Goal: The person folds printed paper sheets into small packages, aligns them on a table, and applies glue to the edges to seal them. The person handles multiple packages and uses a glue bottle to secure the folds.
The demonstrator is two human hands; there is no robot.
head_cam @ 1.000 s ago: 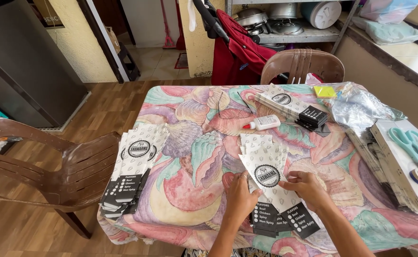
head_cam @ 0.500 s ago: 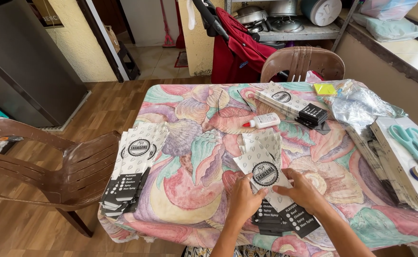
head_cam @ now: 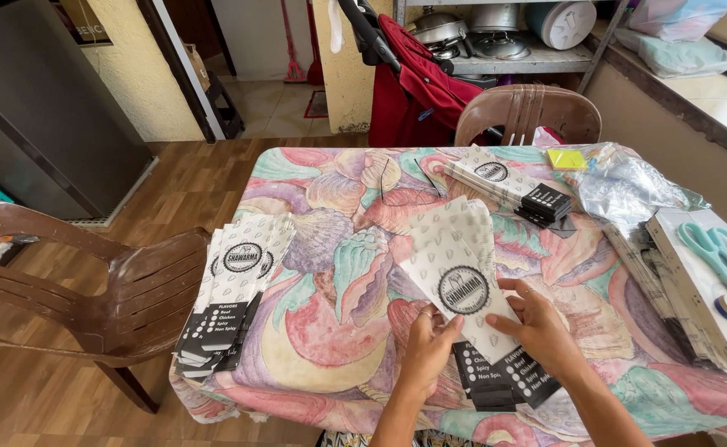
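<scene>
Both the left hand and right hand have a closed grip on a white paper food sleeve, lifted just above the worktop, right of the sleeve stack at its left edge.

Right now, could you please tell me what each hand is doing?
Left hand: closed on the paper bag.
Right hand: closed on the same bag.

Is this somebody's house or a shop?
Most likely a home, in the kitchen or dining area. A flowery tablecloth covers the table, plastic chairs stand around it, and a shelf of pots is behind. The paper bags look like home work for a food business.
</scene>
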